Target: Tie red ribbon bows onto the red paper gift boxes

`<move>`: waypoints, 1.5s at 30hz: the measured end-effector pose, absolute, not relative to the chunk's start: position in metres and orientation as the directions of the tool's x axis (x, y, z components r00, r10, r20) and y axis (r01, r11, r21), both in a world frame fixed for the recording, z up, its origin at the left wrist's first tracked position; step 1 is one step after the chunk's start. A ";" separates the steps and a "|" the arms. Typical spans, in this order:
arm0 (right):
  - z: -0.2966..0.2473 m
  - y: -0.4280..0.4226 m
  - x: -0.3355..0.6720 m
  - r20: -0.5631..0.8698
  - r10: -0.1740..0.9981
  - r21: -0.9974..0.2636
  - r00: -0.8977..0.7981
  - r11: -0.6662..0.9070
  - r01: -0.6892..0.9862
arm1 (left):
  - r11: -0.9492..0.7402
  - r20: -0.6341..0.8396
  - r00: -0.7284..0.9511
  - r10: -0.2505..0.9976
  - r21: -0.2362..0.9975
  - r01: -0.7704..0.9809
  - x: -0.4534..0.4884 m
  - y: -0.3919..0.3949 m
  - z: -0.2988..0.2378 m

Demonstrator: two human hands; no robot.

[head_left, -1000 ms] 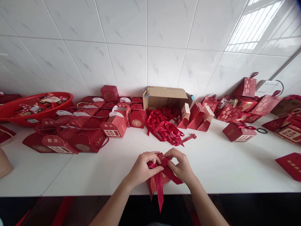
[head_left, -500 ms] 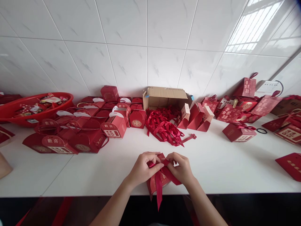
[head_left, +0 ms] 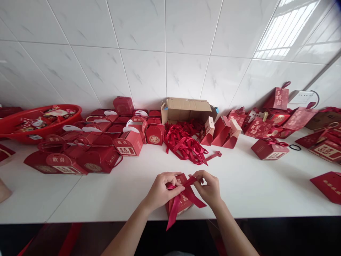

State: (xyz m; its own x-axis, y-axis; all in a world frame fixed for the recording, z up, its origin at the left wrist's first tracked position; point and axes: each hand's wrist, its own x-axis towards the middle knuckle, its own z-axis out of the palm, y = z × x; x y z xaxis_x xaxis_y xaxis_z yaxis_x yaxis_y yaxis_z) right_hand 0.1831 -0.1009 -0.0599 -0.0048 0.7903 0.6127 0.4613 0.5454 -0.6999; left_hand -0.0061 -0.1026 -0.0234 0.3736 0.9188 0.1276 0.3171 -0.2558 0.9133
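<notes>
A red gift box (head_left: 183,203) with light lettering sits at the table's front edge, directly before me. Dark red ribbon (head_left: 176,208) crosses its top in a bow shape, two tails hanging over the front. My left hand (head_left: 163,190) pinches the ribbon's left side, thumb across the middle of the bow. Between the thumb and fingers of my right hand (head_left: 208,187) is the ribbon's right loop, drawn out to the side. The box's upper part is partly hidden behind my fingers.
Loose red ribbons (head_left: 186,144) spill from a cardboard box (head_left: 190,104) by the wall. Rows of red boxes (head_left: 98,159) and a red basin (head_left: 16,134) of packets stand left. More boxes (head_left: 270,149) and a black ring (head_left: 295,147) lie right. Part of someone's arm (head_left: 4,192) shows far left.
My right hand has drawn the ribbon loop up and outward to the right. The left tail now slants left instead of hanging straight, baring more of the box's lettering. My left hand stays in place.
</notes>
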 end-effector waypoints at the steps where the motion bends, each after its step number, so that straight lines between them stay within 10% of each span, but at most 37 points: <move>1: -0.060 -0.100 0.184 0.619 0.785 -0.693 -0.007 0.551 0.464 | -0.253 0.125 0.373 0.919 0.914 0.317 -0.006 -0.102 -0.024; 23: -0.061 -0.105 0.179 0.384 0.916 -0.853 -0.111 0.399 0.336 | -0.148 0.087 0.335 0.938 0.976 0.161 -0.017 -0.094 -0.028; 32: -0.036 -0.109 0.216 0.315 0.775 -0.907 -0.548 0.415 0.067 | 0.041 0.009 0.492 0.871 0.995 -0.089 -0.025 -0.096 -0.022; 45: -0.015 -0.106 0.166 0.384 0.810 -0.597 -0.443 0.584 0.550 | -0.107 0.039 0.441 0.897 0.986 0.128 -0.026 -0.089 -0.019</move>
